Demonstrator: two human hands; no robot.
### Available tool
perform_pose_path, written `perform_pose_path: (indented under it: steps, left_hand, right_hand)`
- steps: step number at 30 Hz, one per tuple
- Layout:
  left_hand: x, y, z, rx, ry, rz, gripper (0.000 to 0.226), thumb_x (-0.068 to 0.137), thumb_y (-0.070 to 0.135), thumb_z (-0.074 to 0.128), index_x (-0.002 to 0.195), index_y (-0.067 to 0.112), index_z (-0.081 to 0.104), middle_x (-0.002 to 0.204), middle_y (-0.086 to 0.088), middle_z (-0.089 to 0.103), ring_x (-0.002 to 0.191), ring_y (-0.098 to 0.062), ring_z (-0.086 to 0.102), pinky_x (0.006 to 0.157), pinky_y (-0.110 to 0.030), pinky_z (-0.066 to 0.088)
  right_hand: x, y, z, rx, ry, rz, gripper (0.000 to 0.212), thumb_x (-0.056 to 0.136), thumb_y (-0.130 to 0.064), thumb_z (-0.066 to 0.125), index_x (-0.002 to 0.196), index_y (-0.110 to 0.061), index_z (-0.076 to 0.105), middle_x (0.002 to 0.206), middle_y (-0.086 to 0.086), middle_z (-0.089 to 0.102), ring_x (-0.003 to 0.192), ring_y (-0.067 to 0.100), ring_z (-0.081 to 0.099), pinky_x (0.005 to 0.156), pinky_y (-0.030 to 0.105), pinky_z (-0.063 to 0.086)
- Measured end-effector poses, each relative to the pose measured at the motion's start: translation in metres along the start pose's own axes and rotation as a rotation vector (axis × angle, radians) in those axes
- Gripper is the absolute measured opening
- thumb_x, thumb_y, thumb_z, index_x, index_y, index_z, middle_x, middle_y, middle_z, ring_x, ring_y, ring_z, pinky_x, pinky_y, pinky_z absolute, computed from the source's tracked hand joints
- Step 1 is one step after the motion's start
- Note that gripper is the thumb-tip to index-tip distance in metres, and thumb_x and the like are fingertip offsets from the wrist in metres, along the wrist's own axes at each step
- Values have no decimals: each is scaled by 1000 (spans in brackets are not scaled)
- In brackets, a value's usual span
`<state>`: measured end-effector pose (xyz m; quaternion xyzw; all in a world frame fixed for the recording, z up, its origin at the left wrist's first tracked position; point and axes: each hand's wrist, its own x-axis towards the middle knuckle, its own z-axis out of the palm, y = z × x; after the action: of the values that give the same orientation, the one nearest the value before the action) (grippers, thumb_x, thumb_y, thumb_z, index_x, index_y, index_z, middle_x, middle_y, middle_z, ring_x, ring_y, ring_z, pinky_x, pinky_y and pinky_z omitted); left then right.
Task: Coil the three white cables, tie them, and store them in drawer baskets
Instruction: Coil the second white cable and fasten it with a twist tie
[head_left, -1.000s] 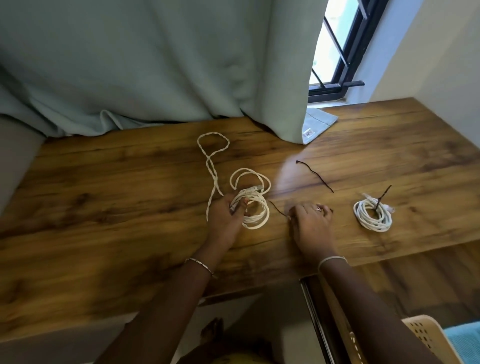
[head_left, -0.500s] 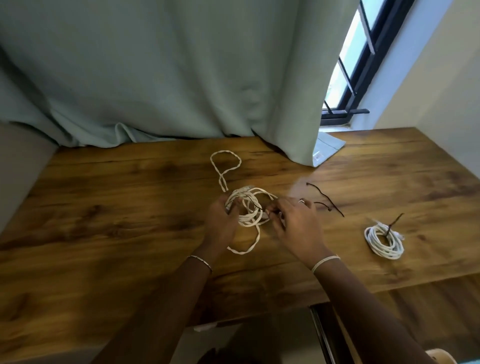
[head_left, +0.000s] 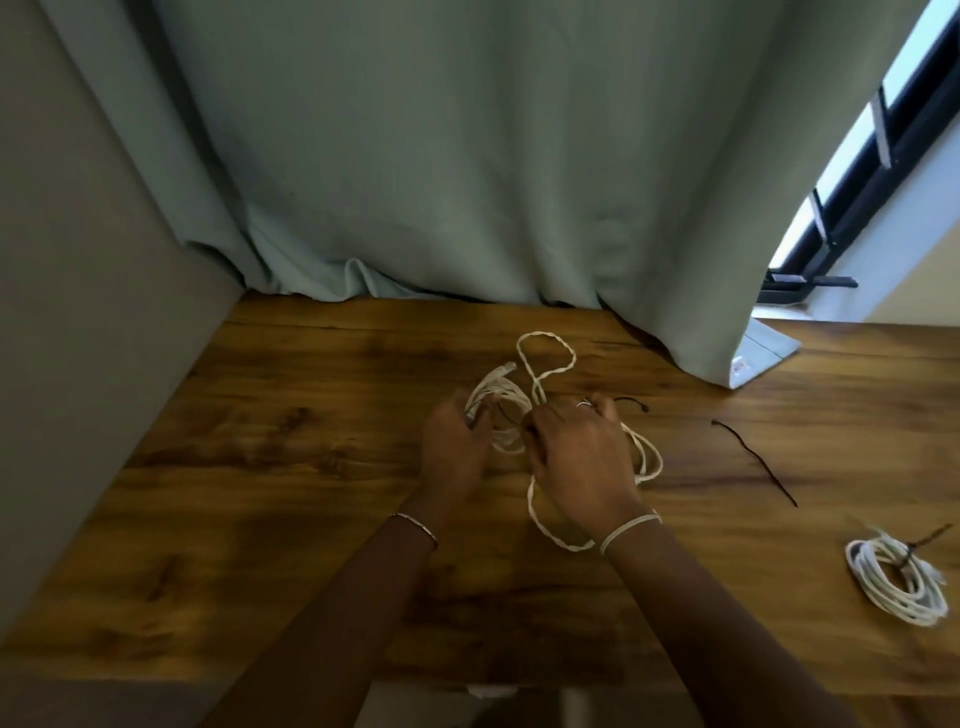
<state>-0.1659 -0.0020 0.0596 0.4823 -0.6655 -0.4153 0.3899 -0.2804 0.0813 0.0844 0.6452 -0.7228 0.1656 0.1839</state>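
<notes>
On the tabletop (head_left: 311, 493), the left hand (head_left: 452, 449) grips one loose white coil (head_left: 506, 444) in the middle, the right hand (head_left: 576, 457) pinches one dark tie (head_left: 631, 400) against it, one twisted white cable (head_left: 544, 335) lies under them, and a second dark tie (head_left: 756, 457) and one tied coil (head_left: 883, 582) lie at right.

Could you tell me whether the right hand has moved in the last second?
Yes: the right hand moved left, away from the loose black tie, onto the coil.
</notes>
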Motion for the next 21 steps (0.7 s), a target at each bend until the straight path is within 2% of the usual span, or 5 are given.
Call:
perform_pose_path:
  steps: [6, 12, 15, 17, 21]
  left_hand:
    - [0, -2, -26, -64, -65, 110, 21, 95, 24, 55, 112, 16, 66, 92, 11, 65, 83, -4, 62, 65, -3, 41]
    - [13, -15, -48, -123, -141, 80, 34, 97, 13, 50, 129, 23, 56, 108, 16, 58, 98, -1, 57, 79, -6, 42]
    - [19, -25, -51, -199, -162, 57, 32, 98, 17, 48, 117, 42, 56, 112, 11, 65, 103, -8, 62, 87, -22, 49]
    - [21, -25, -53, -234, -138, 30, 20, 99, 28, 46, 101, 42, 61, 99, 6, 70, 91, -11, 67, 80, -30, 54]
    - [25, -24, -54, -306, -62, -5, 22, 97, 38, 45, 98, 30, 66, 89, 8, 71, 85, -8, 67, 72, -23, 52]
  right_hand:
    - [25, -37, 8, -30, 47, -38, 11, 70, -20, 74, 71, -20, 62, 68, -3, 64, 66, 20, 62, 78, 36, 32]
    - [37, -63, 16, -54, 95, -36, 8, 70, -21, 73, 74, -21, 66, 73, -3, 68, 69, 18, 64, 80, 34, 30]
    - [43, -71, 21, -55, 146, -49, 10, 69, -20, 73, 75, -19, 66, 73, -3, 67, 69, 18, 64, 80, 34, 31]
    - [44, -75, 24, -55, 163, -78, 8, 69, -20, 71, 76, -18, 67, 73, -3, 67, 70, 18, 64, 80, 35, 32]
    - [48, -79, 31, -49, 180, -149, 6, 72, -17, 68, 77, -17, 66, 72, -2, 66, 68, 19, 63, 81, 36, 33]
